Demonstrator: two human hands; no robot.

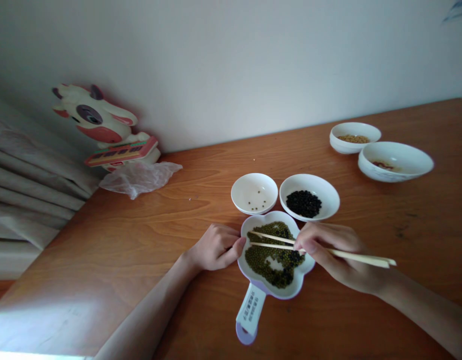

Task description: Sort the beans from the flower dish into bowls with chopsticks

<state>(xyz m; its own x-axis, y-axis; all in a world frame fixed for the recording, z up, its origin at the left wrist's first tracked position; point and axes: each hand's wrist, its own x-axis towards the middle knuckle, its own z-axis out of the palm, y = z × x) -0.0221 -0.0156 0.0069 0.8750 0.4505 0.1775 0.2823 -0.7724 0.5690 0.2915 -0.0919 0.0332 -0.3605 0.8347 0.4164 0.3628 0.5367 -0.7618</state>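
Note:
A flower-shaped white dish with a lilac edge and a handle (287, 294) lies on the table, a printed label on its handle. Green mung beans (263, 259) cover most of its bottom, with black beans among them at the right. My left hand (218, 247) has its fingers curled and its thumb at the dish's left rim. In my right hand (334, 250) is a pair of chopsticks (360, 257), their tips slightly apart over the mung beans at the upper left. Nothing distinct shows between the tips.
Behind the dish stand a small white bowl (248, 190) with several beans and a white bowl (330, 197) of black beans (304, 203). Two more white bowls, one smaller (338, 146) and one larger (414, 155), hold food at the back right. A cow toy keyboard (111, 125) and plastic bag (144, 180) sit left.

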